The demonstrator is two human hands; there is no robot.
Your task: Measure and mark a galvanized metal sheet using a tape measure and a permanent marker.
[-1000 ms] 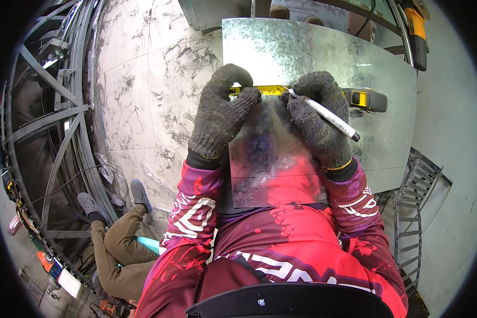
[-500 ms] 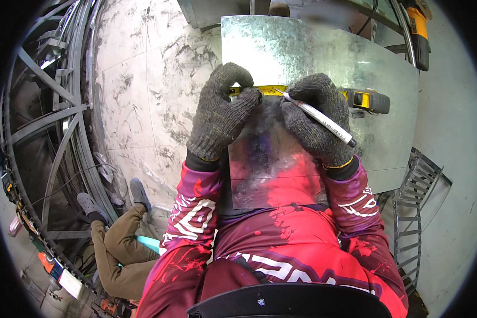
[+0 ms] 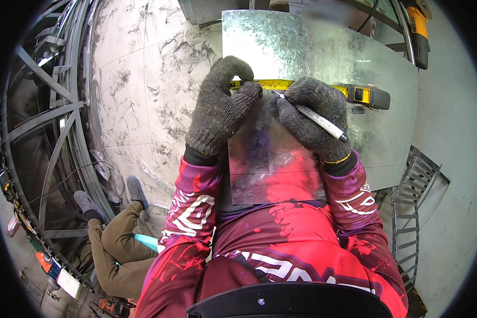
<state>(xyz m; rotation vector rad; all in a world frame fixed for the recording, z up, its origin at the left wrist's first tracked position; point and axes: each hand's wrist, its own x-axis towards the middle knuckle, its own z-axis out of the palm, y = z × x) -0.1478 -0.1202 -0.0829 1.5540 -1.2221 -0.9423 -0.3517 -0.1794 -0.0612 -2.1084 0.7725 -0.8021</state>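
Marking step in hand. Left hand (image 3: 221,108) in a grey knit glove, fingers curled down, pinning the yellow tape measure (image 3: 307,87) flat across the galvanized steel sheet (image 3: 323,47). Right hand (image 3: 315,119) gripping a white marker (image 3: 315,116), tip right at the tape edge. Sheet lying in front over pale marble floor (image 3: 138,95). Next likely needs tape kept taut and a short steady tick at the reading.

Yellow tape measure (image 3: 312,87) lies stretched across the galvanized sheet (image 3: 312,47); marker (image 3: 318,117) angled.
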